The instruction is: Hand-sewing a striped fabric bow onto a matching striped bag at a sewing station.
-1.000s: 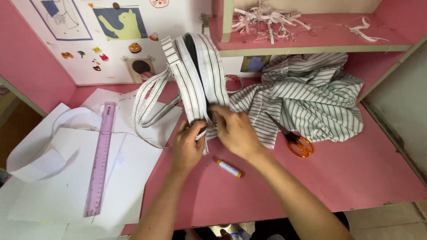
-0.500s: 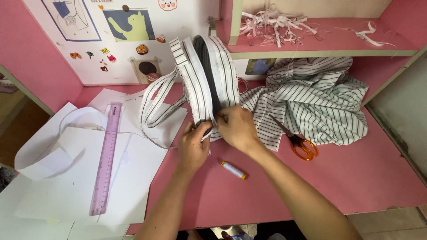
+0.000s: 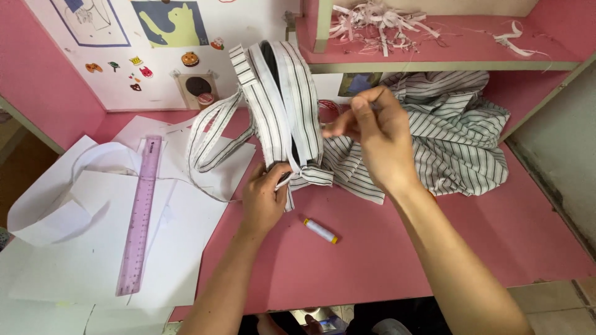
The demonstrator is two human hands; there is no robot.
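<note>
The left hand (image 3: 264, 201) is closed on the lower end of a stiff loop of white fabric with thin dark stripes, the striped fabric band (image 3: 279, 102), pinching it between thumb and fingers where the strips gather into a small knot-like bunch; from that grip the band rises upright and curves over at its top, with a dark lining showing inside the loop. A looser strip of the same cloth trails away to the left of the grip and lies over the white paper sheets (image 3: 93, 248). The right hand (image 3: 379, 139) is raised just to the right of the band, above and apart from the left-hand grip, with thumb and fingertips pressed together; whether anything thin sits between them cannot be told. Behind and to the right of this hand lies a crumpled striped cloth (image 3: 459, 136) on the pink table (image 3: 496, 229), its near edge reaching toward the gripped bunch. Just below the left-hand grip, to its right, a small white marker with a yellow end (image 3: 321, 231) lies on the table. Well to the left of the grip a translucent purple ruler (image 3: 141, 214) rests on the paper sheets. Above, a pink shelf (image 3: 434, 49) carries white fabric scraps (image 3: 379, 22)
</note>
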